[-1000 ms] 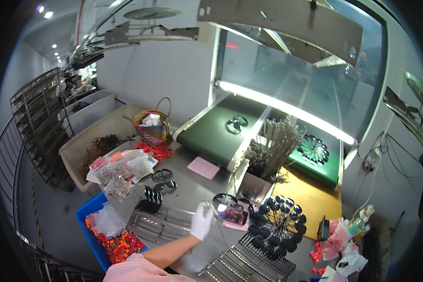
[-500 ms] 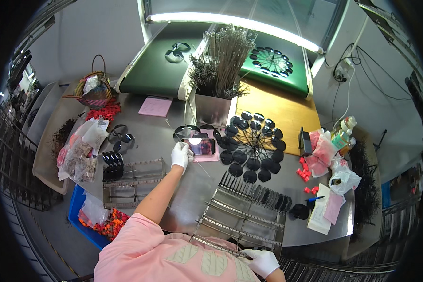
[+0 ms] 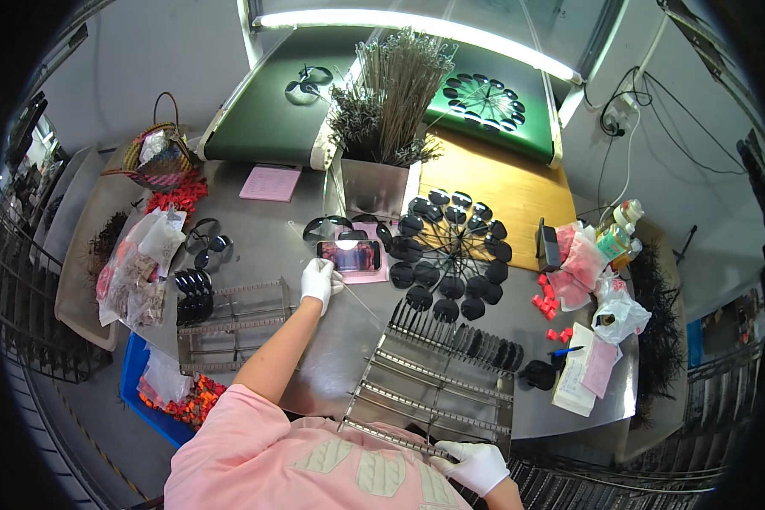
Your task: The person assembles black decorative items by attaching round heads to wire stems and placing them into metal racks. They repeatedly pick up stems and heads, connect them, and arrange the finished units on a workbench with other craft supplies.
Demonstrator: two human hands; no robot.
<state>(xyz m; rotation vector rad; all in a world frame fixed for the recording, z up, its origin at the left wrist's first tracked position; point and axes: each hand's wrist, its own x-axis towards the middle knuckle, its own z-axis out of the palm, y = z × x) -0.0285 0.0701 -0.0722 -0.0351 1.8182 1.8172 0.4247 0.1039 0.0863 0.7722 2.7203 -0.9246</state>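
At the lower edge, right of centre, the gloved right hand (image 3: 476, 467) clasps a silvery, ladder-like metal rack (image 3: 442, 375); mid-frame, the left hand (image 3: 319, 285) pinches a thin, pale wire (image 3: 364, 305).

A lit fluorescent tube (image 3: 416, 25) crosses the window (image 3: 561, 32) above two green conveyor belts (image 3: 263, 127). Pale grey walls (image 3: 200, 55) rise either side; a metal-topped workbench (image 3: 259, 242) stands near a dark metal rack (image 3: 34, 289) on grey floor (image 3: 93, 391).
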